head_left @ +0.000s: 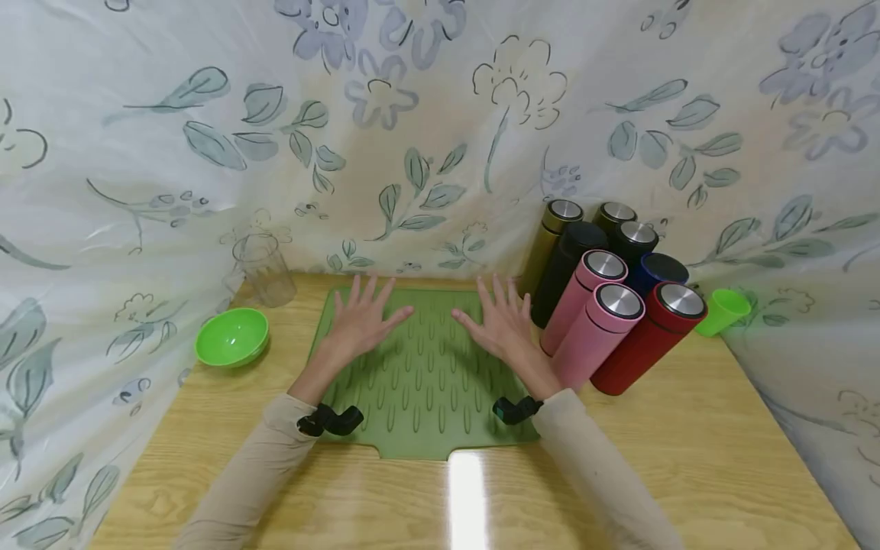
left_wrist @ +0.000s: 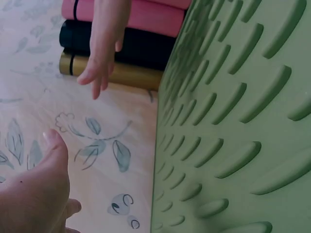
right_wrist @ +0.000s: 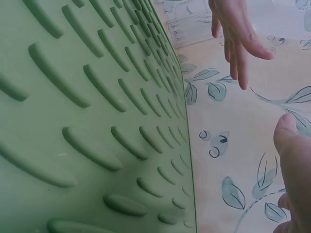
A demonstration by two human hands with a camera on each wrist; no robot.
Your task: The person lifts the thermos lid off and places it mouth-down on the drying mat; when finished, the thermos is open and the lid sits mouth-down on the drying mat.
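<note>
A green ridged mat (head_left: 426, 382) lies flat on the wooden table, and both hands hover over its upper part. My left hand (head_left: 359, 322) is at the mat's left side with fingers spread and nothing held. On the other side, my right hand (head_left: 500, 325) also has its fingers spread and holds nothing, close to a pink bottle (head_left: 574, 298). Between the hands is a gap over the mat. The left wrist view shows the mat's raised ridges (left_wrist: 265, 94) and the right hand (left_wrist: 104, 53) across from the left thumb; the right wrist view mirrors this with the left hand (right_wrist: 238, 34).
Several capped bottles stand grouped at the right, among them a red one (head_left: 639, 344), a black one (head_left: 567, 267) and a gold one (head_left: 543, 244). Behind them is a green cup (head_left: 723, 312). At left are a green bowl (head_left: 232, 340) and a clear pitcher (head_left: 264, 271). Floral cloth hangs behind.
</note>
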